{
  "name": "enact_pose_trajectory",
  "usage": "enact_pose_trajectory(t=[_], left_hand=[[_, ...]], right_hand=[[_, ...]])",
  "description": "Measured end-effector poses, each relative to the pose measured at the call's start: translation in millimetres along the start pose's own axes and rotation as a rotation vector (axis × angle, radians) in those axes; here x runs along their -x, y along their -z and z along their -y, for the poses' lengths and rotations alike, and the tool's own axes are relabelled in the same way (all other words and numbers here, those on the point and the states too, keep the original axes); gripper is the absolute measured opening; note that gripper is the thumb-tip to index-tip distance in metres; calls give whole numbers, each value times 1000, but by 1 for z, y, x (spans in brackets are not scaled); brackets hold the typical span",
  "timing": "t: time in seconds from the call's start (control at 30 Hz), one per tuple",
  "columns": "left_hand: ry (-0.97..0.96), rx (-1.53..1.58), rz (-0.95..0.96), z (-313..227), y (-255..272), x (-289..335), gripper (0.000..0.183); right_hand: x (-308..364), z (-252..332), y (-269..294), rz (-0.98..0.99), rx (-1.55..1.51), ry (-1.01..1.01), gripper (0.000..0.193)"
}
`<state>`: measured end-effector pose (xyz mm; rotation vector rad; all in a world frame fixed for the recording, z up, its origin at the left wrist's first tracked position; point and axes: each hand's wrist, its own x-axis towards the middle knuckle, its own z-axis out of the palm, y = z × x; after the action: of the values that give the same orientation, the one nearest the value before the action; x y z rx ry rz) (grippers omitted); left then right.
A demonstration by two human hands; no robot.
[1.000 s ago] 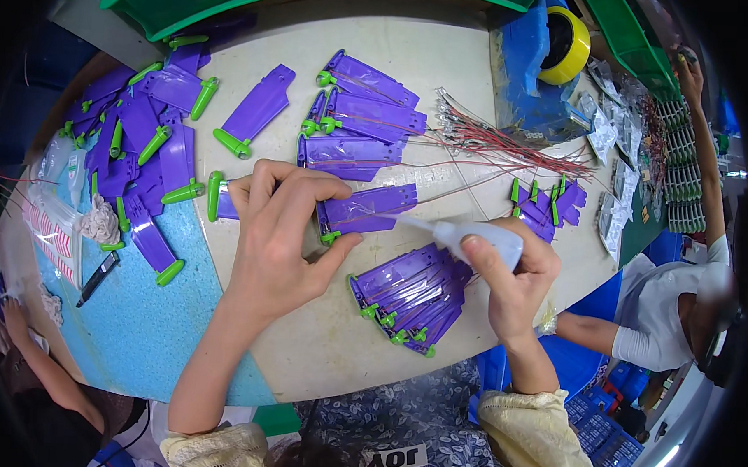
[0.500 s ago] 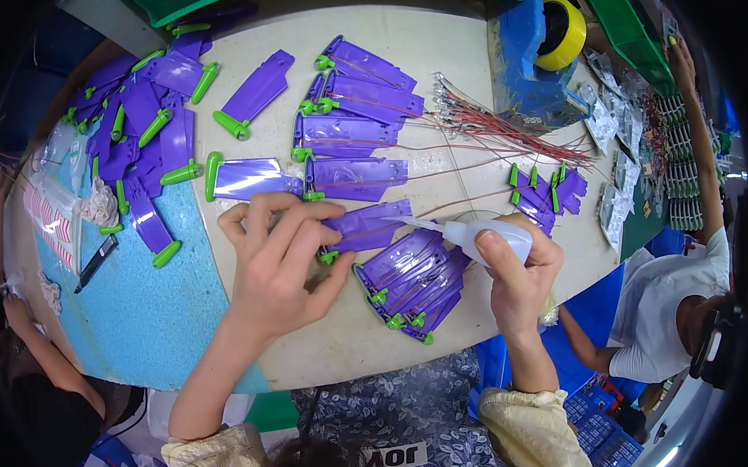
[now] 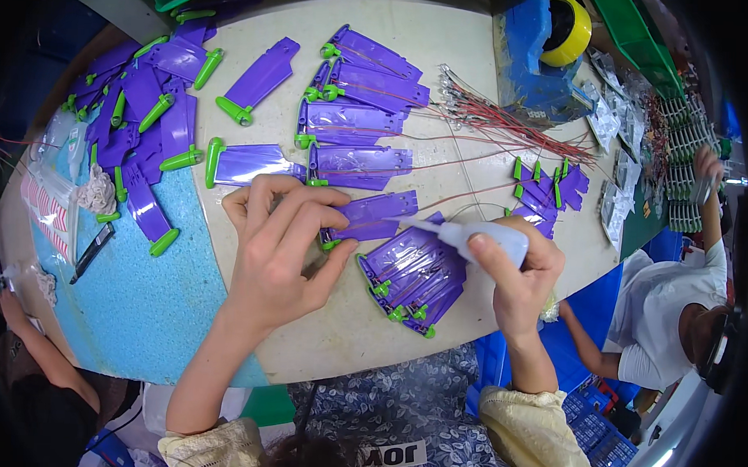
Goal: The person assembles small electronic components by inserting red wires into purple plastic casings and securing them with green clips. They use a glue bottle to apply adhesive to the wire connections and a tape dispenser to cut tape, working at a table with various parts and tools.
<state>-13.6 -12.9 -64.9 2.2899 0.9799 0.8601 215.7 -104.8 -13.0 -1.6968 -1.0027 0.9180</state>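
Note:
My left hand (image 3: 287, 247) grips the left end of a purple plastic piece (image 3: 379, 215), thumb and fingers around its small green tip. A thin wire runs from this piece to the right. In my right hand (image 3: 525, 276) is a translucent white squeeze bottle (image 3: 495, 240), tilted so that its thin nozzle points left, over the right part of the piece; whether the tip touches it I cannot tell. Below the nozzle, an overlapping fan of purple pieces with green tips (image 3: 422, 272) lies on the table. Above my left hand, similar wired pieces (image 3: 360, 165) lie in a column.
A heap of purple pieces (image 3: 152, 102) covers the far left, beside a blue mat (image 3: 165, 308) with a black cutter (image 3: 93, 252). Bundled red wires (image 3: 509, 127) lie near a blue tape dispenser (image 3: 528, 66). Smaller purple pieces (image 3: 548, 194) sit right. A co-worker (image 3: 668, 310) works at right.
My hands keep almost the same pose around the piece and bottle. The view has shifted slightly. At right, the co-worker's raised hand has come down to the hanging green-and-white parts.

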Motion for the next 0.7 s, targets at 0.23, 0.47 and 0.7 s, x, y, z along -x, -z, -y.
enact_pose_trajectory(t=[0.23,0.47,0.7], left_hand=[[-48,-62,23,-6,7,-2,31],[74,-356,-419,21,43,12,30],[368,-603,-425,120,130,49,30]], right_hand=[[-2,-9,20,-96,-140,-98,18],[-92,12,-20,1,-258,234,34],[-204,-15,-33,-206,342,544,49]])
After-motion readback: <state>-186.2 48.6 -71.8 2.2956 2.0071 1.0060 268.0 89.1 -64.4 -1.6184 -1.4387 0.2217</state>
